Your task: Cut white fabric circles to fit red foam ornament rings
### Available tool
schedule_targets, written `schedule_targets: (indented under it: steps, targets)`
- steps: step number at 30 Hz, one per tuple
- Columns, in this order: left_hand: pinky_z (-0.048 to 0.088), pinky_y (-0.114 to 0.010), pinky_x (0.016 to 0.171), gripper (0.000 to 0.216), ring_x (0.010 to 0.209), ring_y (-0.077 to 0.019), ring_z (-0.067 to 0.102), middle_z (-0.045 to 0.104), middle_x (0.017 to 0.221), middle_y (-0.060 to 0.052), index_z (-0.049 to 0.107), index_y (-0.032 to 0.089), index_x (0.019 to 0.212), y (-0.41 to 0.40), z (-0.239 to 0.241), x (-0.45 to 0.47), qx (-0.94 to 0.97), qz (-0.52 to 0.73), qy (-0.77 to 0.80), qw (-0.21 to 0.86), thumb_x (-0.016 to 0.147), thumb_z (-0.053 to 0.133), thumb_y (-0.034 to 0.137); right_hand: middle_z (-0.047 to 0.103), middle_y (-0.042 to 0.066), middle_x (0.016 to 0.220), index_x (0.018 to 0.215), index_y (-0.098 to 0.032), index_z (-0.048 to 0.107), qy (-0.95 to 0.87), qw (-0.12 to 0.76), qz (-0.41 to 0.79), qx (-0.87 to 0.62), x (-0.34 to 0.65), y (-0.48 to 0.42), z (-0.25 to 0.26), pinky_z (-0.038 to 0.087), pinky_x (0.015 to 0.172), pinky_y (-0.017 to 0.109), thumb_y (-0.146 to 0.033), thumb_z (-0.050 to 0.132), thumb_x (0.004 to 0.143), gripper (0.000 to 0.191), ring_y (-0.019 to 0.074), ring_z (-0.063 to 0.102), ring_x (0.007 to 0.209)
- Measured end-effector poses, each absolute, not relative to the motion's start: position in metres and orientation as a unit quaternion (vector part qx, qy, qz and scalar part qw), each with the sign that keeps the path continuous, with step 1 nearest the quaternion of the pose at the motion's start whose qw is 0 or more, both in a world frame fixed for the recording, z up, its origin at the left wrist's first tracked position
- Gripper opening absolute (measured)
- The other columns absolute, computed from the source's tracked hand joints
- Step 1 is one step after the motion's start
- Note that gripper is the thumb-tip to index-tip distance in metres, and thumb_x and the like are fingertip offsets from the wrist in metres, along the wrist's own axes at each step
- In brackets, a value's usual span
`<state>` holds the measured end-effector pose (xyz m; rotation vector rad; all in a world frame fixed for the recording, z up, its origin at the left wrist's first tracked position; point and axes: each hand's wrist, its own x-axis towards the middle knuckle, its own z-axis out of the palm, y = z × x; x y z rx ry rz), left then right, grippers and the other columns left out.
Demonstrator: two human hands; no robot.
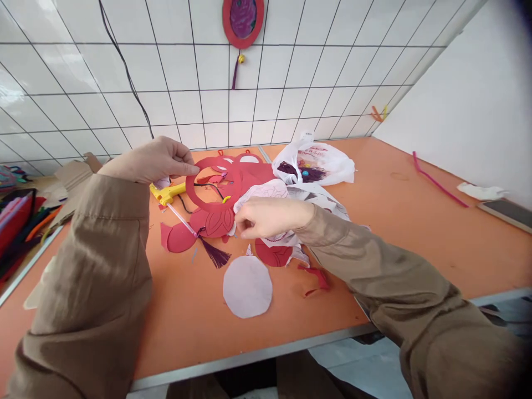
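My left hand (pixel 155 159) pinches the left rim of a red foam ring (pixel 210 191) and holds it tilted above the orange table (pixel 399 221). My right hand (pixel 268 217) is closed in a pinch at the ring's lower right, on something too small to make out. Under the ring lie red foam leaf shapes (pixel 216 221), a dark purple tassel (pixel 216 256) and a yellow glue gun (pixel 168 193) with a clear stick. A white paper circle (pixel 247 286) lies nearer the front edge.
A white plastic bag (pixel 318 162) with small trinkets sits behind the red pieces. Pipe cleaners and cardboard (pixel 25 216) crowd the left side. A pink pipe cleaner (pixel 438 183) and a phone (pixel 507 211) lie at the right. A red oval ornament (pixel 243 22) hangs on the tiled wall.
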<state>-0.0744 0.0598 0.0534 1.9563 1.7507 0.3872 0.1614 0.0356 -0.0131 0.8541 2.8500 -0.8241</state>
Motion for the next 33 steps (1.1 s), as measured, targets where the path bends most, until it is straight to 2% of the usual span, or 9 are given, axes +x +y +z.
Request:
schedule_targets:
  steps: [4, 8, 11, 16, 18, 21, 25, 28, 33]
  targets:
    - [0.026, -0.023, 0.045, 0.026, 0.046, -0.0074, 0.035, 0.039, 0.056, 0.003, 0.059, 0.020, 0.069, 0.075, 0.035, -0.082, 0.693, 0.145, 0.626, 0.328, 0.065, 0.073, 0.040, 0.055, 0.001, 0.054, 0.056, -0.016, 0.053, 0.917, 0.071, -0.165, 0.356, 0.168, 0.041, -0.007, 0.029, 0.053, 0.028, -0.026, 0.060, 0.078, 0.025, 0.0117, 0.046, 0.054]
    - [0.021, -0.023, 0.043, 0.023, 0.042, -0.0066, 0.032, 0.039, 0.051, 0.004, 0.059, 0.020, 0.071, 0.081, 0.026, -0.085, 0.680, 0.154, 0.600, 0.392, 0.068, 0.073, 0.038, 0.061, 0.006, 0.062, 0.059, -0.016, 0.056, 0.893, 0.044, -0.112, 0.433, 0.174, 0.049, -0.002, 0.029, 0.053, 0.029, -0.026, 0.057, 0.079, 0.022, 0.0146, 0.051, 0.059]
    - [0.018, -0.022, 0.042, 0.022, 0.041, -0.0054, 0.030, 0.038, 0.050, 0.005, 0.058, 0.020, 0.071, 0.078, 0.030, -0.087, 0.684, 0.173, 0.562, 0.432, 0.069, 0.073, 0.035, 0.067, 0.009, 0.077, 0.069, -0.016, 0.061, 0.878, 0.050, -0.094, 0.467, 0.179, 0.056, -0.001, 0.031, 0.055, 0.028, -0.034, 0.057, 0.082, 0.022, 0.0171, 0.056, 0.068]
    - [0.016, -0.021, 0.039, 0.024, 0.041, -0.0057, 0.029, 0.037, 0.051, 0.005, 0.058, 0.019, 0.069, 0.077, 0.033, -0.090, 0.708, 0.129, 0.549, 0.424, 0.069, 0.074, 0.037, 0.065, 0.008, 0.069, 0.066, -0.014, 0.062, 0.884, 0.137, -0.114, 0.432, 0.177, 0.052, -0.006, 0.030, 0.055, 0.028, -0.048, 0.060, 0.078, 0.036, 0.0159, 0.053, 0.062]
    - [0.017, -0.022, 0.039, 0.027, 0.042, -0.0066, 0.031, 0.037, 0.052, 0.004, 0.056, 0.019, 0.064, 0.080, 0.028, -0.089, 0.716, 0.075, 0.558, 0.412, 0.069, 0.073, 0.040, 0.063, 0.006, 0.067, 0.063, -0.015, 0.061, 0.892, 0.158, -0.119, 0.408, 0.172, 0.049, -0.012, 0.029, 0.055, 0.029, -0.044, 0.064, 0.075, 0.032, 0.0158, 0.052, 0.062]
    - [0.021, -0.023, 0.041, 0.027, 0.041, -0.0076, 0.032, 0.037, 0.052, 0.003, 0.054, 0.020, 0.060, 0.085, 0.017, -0.086, 0.712, 0.003, 0.590, 0.381, 0.065, 0.073, 0.038, 0.060, 0.005, 0.067, 0.061, -0.017, 0.056, 0.902, 0.173, -0.103, 0.383, 0.166, 0.048, -0.020, 0.026, 0.055, 0.029, -0.024, 0.064, 0.073, 0.016, 0.0160, 0.051, 0.063]
    - [0.026, -0.025, 0.042, 0.021, 0.041, -0.0103, 0.038, 0.045, 0.052, 0.002, 0.062, 0.019, 0.068, 0.089, 0.007, -0.079, 0.694, -0.024, 0.657, 0.293, 0.056, 0.075, 0.032, 0.056, 0.003, 0.063, 0.058, -0.018, 0.047, 0.905, 0.116, -0.119, 0.390, 0.174, 0.054, -0.015, 0.028, 0.054, 0.029, -0.016, 0.058, 0.075, 0.020, 0.0143, 0.048, 0.060]
    - [0.029, -0.025, 0.043, 0.025, 0.043, -0.0125, 0.043, 0.051, 0.055, 0.000, 0.065, 0.019, 0.078, 0.085, 0.010, -0.069, 0.692, 0.025, 0.683, 0.232, 0.059, 0.073, 0.033, 0.054, 0.001, 0.060, 0.057, -0.018, 0.044, 0.883, 0.036, -0.162, 0.438, 0.187, 0.058, -0.001, 0.031, 0.054, 0.028, -0.015, 0.058, 0.076, 0.023, 0.0121, 0.046, 0.057]
    - [0.028, -0.024, 0.044, 0.031, 0.041, -0.0075, 0.038, 0.050, 0.054, 0.000, 0.051, 0.018, 0.056, 0.070, 0.020, -0.047, 0.712, 0.072, 0.631, 0.299, 0.072, 0.067, 0.039, 0.056, 0.002, 0.062, 0.062, -0.019, 0.050, 0.846, -0.071, -0.193, 0.492, 0.199, 0.056, 0.017, 0.035, 0.052, 0.028, -0.024, 0.058, 0.079, 0.020, 0.0129, 0.050, 0.055]
